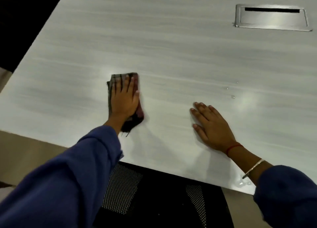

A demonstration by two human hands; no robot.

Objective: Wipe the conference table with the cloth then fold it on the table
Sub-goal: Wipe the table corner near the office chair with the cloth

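A dark checked cloth (118,77), grey and maroon, lies bunched on the pale grey conference table (171,52), left of the middle. My left hand (124,99) presses flat on top of it, fingers spread and pointing away from me, so most of the cloth is hidden; a frayed dark end sticks out near my wrist. My right hand (211,126) rests flat on the bare tabletop to the right, palm down, fingers apart, holding nothing. Both arms wear blue sleeves.
A metal cable hatch (272,17) with a dark slot is set into the table at the far right. A few water drops (232,96) sit right of centre. A black mesh chair (154,198) stands below the near edge. The table's left edge runs diagonally.
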